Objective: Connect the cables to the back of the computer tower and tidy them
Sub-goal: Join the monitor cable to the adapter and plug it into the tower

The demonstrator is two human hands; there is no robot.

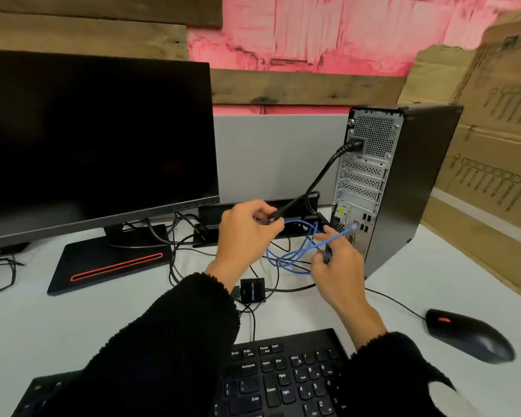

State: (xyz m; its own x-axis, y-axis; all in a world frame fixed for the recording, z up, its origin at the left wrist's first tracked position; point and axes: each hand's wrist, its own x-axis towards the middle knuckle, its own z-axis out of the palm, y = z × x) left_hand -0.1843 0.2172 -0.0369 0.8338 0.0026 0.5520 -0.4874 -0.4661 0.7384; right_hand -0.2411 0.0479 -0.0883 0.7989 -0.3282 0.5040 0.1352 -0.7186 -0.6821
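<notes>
Already your left hand grips the power cord aside, so your right hand can pinch the blue cable toward the tower.

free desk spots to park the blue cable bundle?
Bare desk between tower and mouse; also front left, below the monitor base. Crowded: black wires and a small box between the base and tower, where both hands, left hand and right hand, hold cables.
</notes>
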